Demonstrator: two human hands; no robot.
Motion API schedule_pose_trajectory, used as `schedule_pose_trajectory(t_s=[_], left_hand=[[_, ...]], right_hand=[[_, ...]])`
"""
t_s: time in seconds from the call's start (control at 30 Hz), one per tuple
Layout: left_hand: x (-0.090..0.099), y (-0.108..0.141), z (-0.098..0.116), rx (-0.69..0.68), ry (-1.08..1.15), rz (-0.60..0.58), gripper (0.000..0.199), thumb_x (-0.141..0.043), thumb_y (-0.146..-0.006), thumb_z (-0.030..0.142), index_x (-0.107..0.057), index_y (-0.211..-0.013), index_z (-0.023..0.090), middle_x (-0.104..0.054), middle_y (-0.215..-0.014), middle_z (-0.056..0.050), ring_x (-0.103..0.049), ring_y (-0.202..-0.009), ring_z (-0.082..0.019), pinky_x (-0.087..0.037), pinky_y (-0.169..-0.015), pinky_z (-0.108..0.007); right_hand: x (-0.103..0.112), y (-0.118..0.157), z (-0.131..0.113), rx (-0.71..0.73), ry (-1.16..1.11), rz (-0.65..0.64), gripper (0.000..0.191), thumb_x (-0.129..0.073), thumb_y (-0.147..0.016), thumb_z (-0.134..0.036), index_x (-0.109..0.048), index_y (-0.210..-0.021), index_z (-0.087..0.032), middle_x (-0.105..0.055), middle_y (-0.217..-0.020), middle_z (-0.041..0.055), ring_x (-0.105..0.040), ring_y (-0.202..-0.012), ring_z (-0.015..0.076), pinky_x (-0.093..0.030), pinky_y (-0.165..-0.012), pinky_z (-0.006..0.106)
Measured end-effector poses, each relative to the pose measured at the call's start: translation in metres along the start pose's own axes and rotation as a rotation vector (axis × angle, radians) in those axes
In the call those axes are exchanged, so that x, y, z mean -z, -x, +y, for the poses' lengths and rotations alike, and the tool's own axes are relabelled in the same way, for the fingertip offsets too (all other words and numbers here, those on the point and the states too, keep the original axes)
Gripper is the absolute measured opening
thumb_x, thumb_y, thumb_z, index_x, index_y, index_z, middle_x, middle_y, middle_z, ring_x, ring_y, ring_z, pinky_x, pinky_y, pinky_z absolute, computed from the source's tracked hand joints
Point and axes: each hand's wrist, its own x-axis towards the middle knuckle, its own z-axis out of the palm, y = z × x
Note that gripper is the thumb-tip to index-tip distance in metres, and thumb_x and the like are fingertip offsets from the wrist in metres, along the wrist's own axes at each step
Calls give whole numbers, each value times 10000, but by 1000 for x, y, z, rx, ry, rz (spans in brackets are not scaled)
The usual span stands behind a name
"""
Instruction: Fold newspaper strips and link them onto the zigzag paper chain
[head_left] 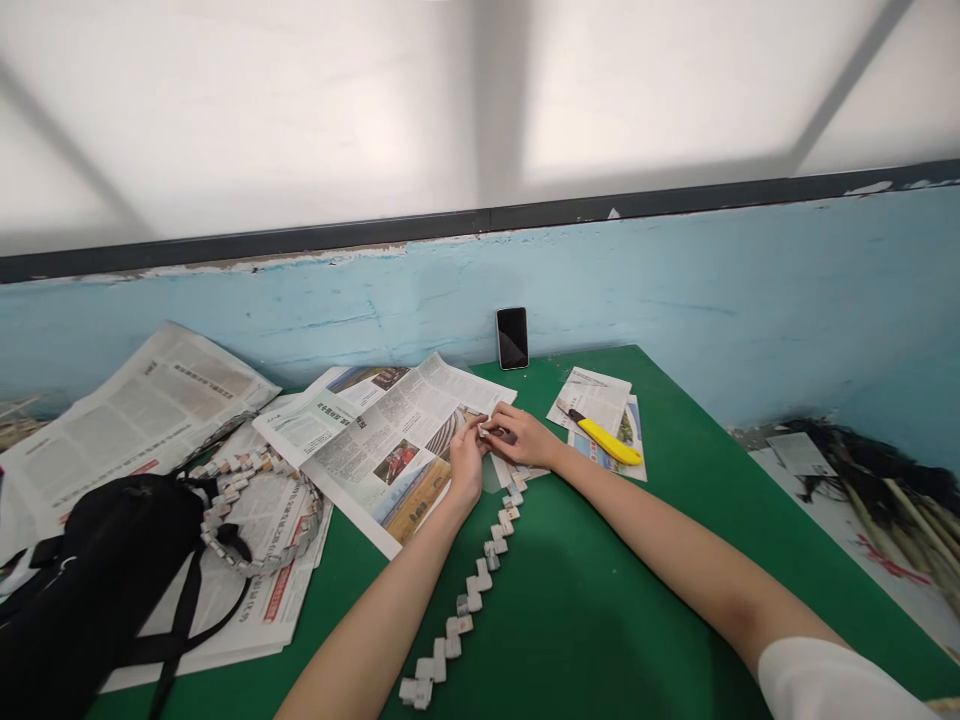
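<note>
My left hand (467,462) and my right hand (519,437) meet over the table, fingers pinched together. A small whitish folded paper piece (482,431) shows between the fingertips, mostly hidden by them. Just below the hands begins a zigzag chain of folded newspaper (478,583), which runs down and left across the table between my forearms. Whether its upper end joins the piece in my fingers I cannot tell. Beyond my left hand lies an open newspaper sheet (405,440) with printed pictures.
A yellow utility knife (609,440) lies on cut newspaper pieces (592,395) at right. A phone (513,338) leans against the blue wall. On the left are a black bag (112,560), a looped paper chain (262,565) and more newspapers (142,405). The green table (600,620) ends at right.
</note>
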Motion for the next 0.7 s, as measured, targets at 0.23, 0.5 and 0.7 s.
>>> schedule_pose_trajectory(t_s=[0.23,0.5,0.7], left_hand=[[1,2,-1,-90,-119,-7,254,-594,-875,349,-652,-1051,176,-706,-889,-57,-688,-776,-186,-527,-685,-275],[1,0,-4,-106,15,-39,409,-724,-809,501,-541,-1008,194,-668,-848,-26,-659,-700,-151,-549,-667,-283],[0,2,-3,-122,-23,-52,466,-753,-782,553,-516,-955,192,-681,-795,-23,-676,-679,-154,-537,-640,-269]], right_hand=[[-2,0,3,-35,-13,53,140,-669,-940,-281,-636,-1049,-200,-562,-984,72,-588,-883,202,-526,-806,326],[-9,3,13,-54,-24,82,169,-579,-1003,-274,-666,-1140,-224,-558,-1006,72,-607,-903,196,-543,-845,341],[-12,2,14,-81,-72,142,163,-507,-1025,-211,-666,-1058,-203,-549,-986,71,-589,-902,197,-527,-833,344]])
